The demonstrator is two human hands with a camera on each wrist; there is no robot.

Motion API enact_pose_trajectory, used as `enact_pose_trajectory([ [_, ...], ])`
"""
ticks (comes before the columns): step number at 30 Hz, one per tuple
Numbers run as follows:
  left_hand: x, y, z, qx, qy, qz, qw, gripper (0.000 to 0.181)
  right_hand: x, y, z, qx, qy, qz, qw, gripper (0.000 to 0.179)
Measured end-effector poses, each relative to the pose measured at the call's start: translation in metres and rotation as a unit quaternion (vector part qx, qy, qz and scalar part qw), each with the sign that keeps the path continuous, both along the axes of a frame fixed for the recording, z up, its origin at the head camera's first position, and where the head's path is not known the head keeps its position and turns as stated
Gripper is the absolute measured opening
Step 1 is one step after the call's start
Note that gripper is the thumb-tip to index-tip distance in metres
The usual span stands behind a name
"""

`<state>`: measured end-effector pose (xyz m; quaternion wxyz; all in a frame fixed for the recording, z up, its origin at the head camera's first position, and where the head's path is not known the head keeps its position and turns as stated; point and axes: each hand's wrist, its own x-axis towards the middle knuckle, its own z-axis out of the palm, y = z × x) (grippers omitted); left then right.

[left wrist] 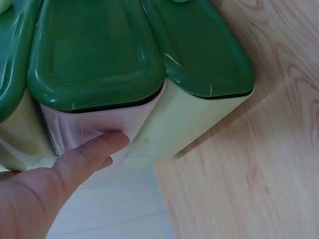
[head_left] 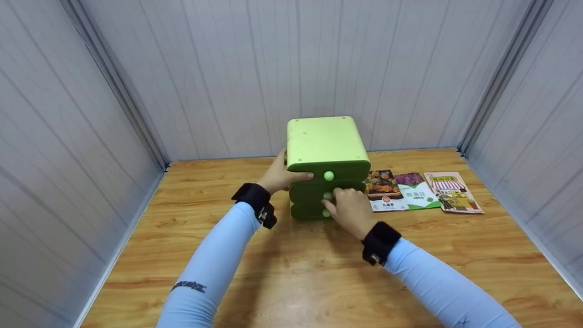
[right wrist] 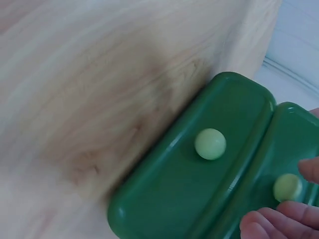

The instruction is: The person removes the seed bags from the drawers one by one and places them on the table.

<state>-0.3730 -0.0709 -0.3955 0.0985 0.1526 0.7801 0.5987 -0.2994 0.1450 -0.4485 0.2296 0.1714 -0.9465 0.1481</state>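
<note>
A small chest of drawers (head_left: 325,139) with a pale green shell stands on the table. Its three dark green fronts are stacked, each with a round pale green knob. My left hand (head_left: 278,175) rests on the chest's left side, with its thumb laid straight across the top drawer front (head_left: 344,171). In the left wrist view, a straight finger (left wrist: 107,143) touches the side wall beside the middle drawer. My right hand (head_left: 353,209) pinches the middle drawer knob (right wrist: 287,187) between thumb and curled fingers. Below it, the bottom drawer knob (right wrist: 210,144) is untouched.
Right of the chest lie several flat printed packets: an orange-flower packet (head_left: 386,191), a purple and green one (head_left: 418,193) and a pink one with a striped awning (head_left: 453,191). Pale panel walls (head_left: 227,77) enclose the wooden table (head_left: 291,282) at the back and sides.
</note>
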Motion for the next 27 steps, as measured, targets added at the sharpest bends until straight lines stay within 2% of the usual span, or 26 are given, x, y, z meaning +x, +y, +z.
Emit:
enact_pose_trajectory([
  [4, 0.005, -0.001, 0.01, 0.019, -0.016, -0.016, 0.9996, 0.107, -0.007, 0.0, -0.006, -0.028, -0.05, -0.024, 0.9981, 0.045],
  [9, 0.013, -0.003, 0.026, 0.011, -0.034, -0.036, 0.9987, 0.106, -0.013, -0.001, -0.008, -0.08, -0.101, -0.034, 0.991, 0.053],
  [16, 0.014, -0.003, 0.03, 0.008, -0.052, -0.043, 0.9977, 0.105, -0.012, 0.0, -0.007, -0.109, -0.096, -0.02, 0.9892, 0.054],
  [23, 0.013, -0.003, 0.028, -0.002, -0.032, -0.048, 0.9983, 0.103, -0.003, 0.002, -0.009, -0.118, -0.078, 0.003, 0.9899, 0.052],
  [27, 0.01, -0.003, 0.022, -0.006, -0.026, -0.031, 0.9992, 0.105, 0.007, 0.002, -0.009, -0.109, -0.072, 0.012, 0.9914, 0.049],
])
